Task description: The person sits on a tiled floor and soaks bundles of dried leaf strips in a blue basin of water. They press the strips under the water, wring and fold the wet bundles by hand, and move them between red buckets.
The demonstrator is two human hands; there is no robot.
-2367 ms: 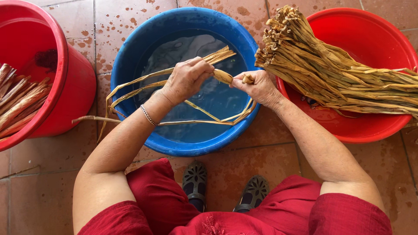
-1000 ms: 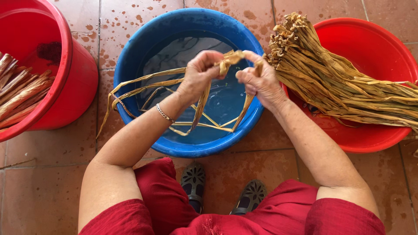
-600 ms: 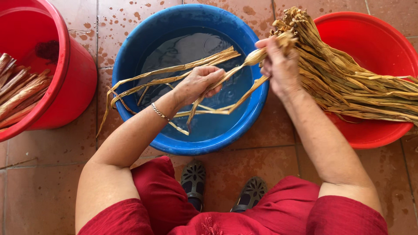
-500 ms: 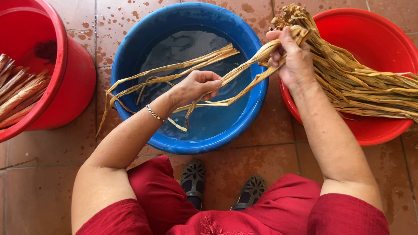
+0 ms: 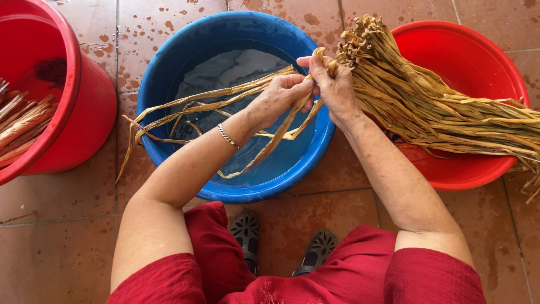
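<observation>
The right hand (image 5: 333, 84) has drawn back from the red basin's pile to meet the left hand (image 5: 281, 97) over the blue basin (image 5: 169, 73). Both hands are closed on wet tan strips (image 5: 208, 101), which trail over the water and rim. Beyond, a bundle (image 5: 444, 107) lies across the red basin (image 5: 478, 50).

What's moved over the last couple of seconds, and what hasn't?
Both hands rose from mid-basin toward its right rim. The right hand carried the stalk end of the wet strips up beside the pile on the red basin; the left hand slid along them and now grips next to the right. Neither let go. The blue basin, bucket and pile stayed put.
</observation>
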